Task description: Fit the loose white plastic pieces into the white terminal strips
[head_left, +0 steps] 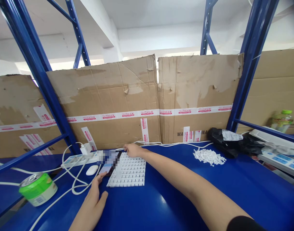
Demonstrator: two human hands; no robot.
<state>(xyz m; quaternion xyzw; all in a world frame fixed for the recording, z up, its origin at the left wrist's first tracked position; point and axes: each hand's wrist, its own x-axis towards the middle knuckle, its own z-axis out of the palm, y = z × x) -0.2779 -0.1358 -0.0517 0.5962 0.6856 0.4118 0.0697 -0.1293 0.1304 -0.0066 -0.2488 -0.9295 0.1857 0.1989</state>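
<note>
A panel of small white plastic pieces in rows [134,175] lies flat on the blue table. My right hand [134,150] reaches across to its far edge, fingers curled down there; whatever they pinch is hidden. Along the panel's left side rests a phone [110,163], cable attached, its screen partly blurred out. My left hand [92,200] is open, thumb spread apart, with its fingertips at the phone's near end. A white earbud case [91,170] sits left of the phone.
A green can [38,188], a power strip [77,159] and looping white cables occupy the left. To the right are a heap of white bits [209,156], a black plastic bag [224,142] and another power strip [281,160]. Cardboard [113,93] and blue posts [248,70] enclose the table.
</note>
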